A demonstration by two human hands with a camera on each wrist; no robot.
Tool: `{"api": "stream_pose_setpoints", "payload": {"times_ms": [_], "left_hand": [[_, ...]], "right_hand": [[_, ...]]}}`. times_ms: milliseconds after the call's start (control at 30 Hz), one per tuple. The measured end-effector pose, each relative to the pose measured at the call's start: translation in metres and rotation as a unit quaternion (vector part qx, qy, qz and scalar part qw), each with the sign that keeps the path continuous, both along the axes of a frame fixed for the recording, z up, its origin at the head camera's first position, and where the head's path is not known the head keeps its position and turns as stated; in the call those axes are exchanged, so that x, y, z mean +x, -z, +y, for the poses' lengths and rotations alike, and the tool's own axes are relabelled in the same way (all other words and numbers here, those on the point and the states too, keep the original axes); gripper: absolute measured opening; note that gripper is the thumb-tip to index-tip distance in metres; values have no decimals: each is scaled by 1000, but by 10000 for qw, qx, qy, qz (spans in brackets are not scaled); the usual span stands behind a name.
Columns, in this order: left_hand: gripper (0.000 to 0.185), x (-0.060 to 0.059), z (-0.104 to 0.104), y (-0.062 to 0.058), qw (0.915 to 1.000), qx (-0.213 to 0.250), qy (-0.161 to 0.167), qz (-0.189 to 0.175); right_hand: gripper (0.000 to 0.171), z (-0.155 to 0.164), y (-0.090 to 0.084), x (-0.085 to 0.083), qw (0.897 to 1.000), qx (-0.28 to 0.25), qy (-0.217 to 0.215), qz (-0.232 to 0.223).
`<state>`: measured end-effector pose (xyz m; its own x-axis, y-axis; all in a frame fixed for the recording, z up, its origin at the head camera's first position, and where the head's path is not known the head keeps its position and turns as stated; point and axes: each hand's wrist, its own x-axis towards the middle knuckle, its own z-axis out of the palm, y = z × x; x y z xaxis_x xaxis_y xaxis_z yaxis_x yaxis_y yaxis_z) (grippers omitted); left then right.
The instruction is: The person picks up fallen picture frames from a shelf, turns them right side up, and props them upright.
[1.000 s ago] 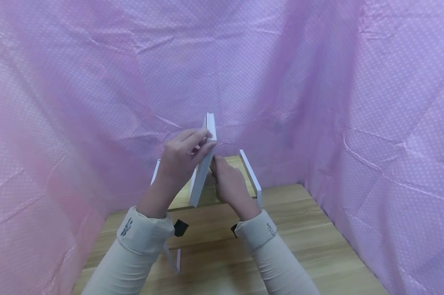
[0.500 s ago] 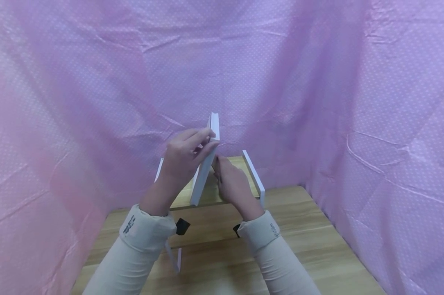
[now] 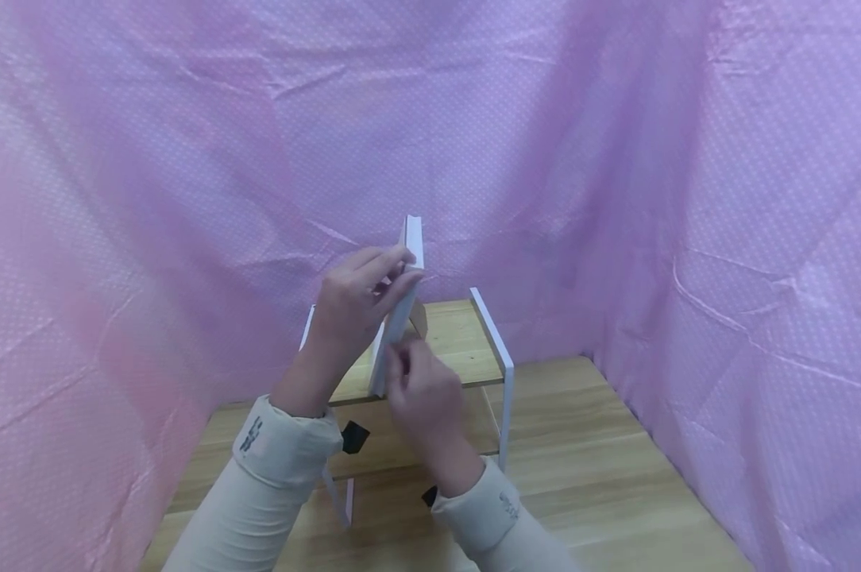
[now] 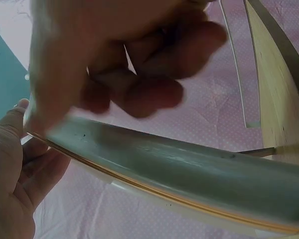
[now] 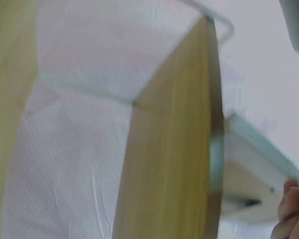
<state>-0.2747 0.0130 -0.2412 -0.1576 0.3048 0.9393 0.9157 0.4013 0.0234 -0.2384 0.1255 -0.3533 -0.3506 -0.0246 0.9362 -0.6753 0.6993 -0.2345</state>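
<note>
A white photo frame (image 3: 392, 334) stands upright on edge, tilted, over the wooden top of a small shelf. Its brown back flap (image 3: 419, 319) shows to the right of it. My left hand (image 3: 352, 298) pinches the frame near its upper corner, thumb on the near side. In the left wrist view, the fingers (image 4: 45, 172) wrap behind that end. My right hand (image 3: 426, 393) is at the frame's lower near edge with loosely curled fingers; nothing shows in its grasp. In the left wrist view, the right hand (image 4: 114, 55) is blurred and overlaps the frame (image 4: 164, 164).
The two-tier shelf (image 3: 466, 342) has wooden boards and white metal sides (image 3: 491, 330). It stands on a wood-grain table (image 3: 602, 477). Pink dotted cloth (image 3: 545, 159) hangs close around the back and sides.
My right hand has let go of the back flap and moved down and toward me, uncovering the flap. My left hand keeps its hold on the frame, which has barely moved.
</note>
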Motion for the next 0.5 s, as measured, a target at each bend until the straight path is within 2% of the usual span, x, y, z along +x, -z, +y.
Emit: {"api": "stream_pose_setpoints", "payload": {"times_ms": [133, 333, 500], "left_hand": [[13, -2, 0, 1, 9999, -12, -25, 162], [15, -2, 1, 3, 9998, -33, -26, 201], [11, -1, 2, 0, 9997, -161, -29, 180]], "right_hand": [[33, -13, 6, 0, 9986, 297, 408, 181], [35, -21, 10, -4, 9918, 296, 1197, 326], [30, -24, 10, -7, 9922, 114, 1197, 325]]}}
